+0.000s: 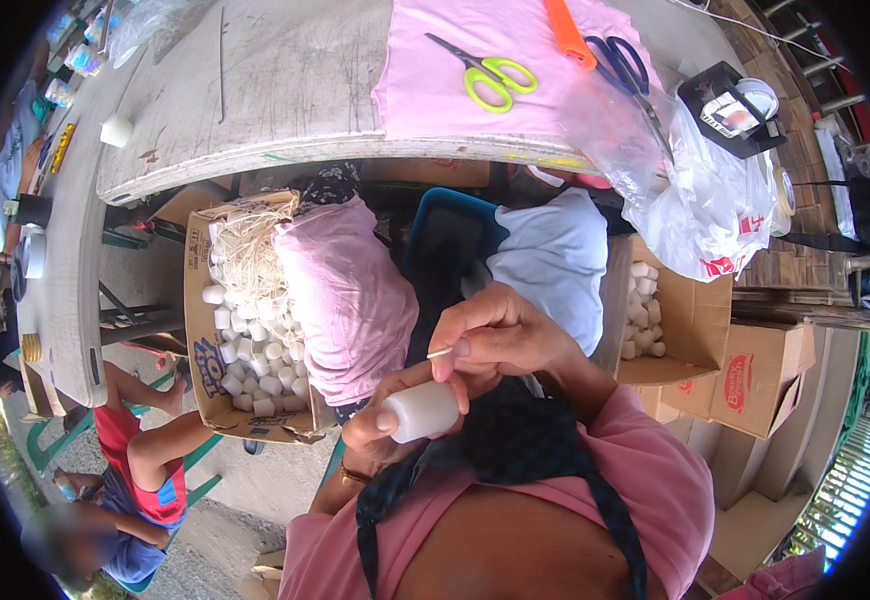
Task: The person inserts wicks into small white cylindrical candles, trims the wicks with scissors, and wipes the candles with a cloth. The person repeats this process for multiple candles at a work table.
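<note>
My left hand [363,432] is closed around a white cylindrical candle [421,412], held on its side in front of my chest. Just above it, my right hand [500,335] pinches a short, thin, pale wick [439,353] between thumb and finger; its other end is hidden by the fingers. A pink cloth [345,290] and a pale blue cloth [555,265] lie over my legs. To the left, an open cardboard box [195,270] holds several white candles [265,375] and a tangle of straw-coloured wicks [250,255].
Ahead, a worn grey table [285,80] bears green-handled scissors [485,75], dark blue scissors [630,75], a tape dispenser [730,110] and a plastic bag [705,205]. Another box [695,335] of white pieces stands right. A person [145,470] sits at the lower left.
</note>
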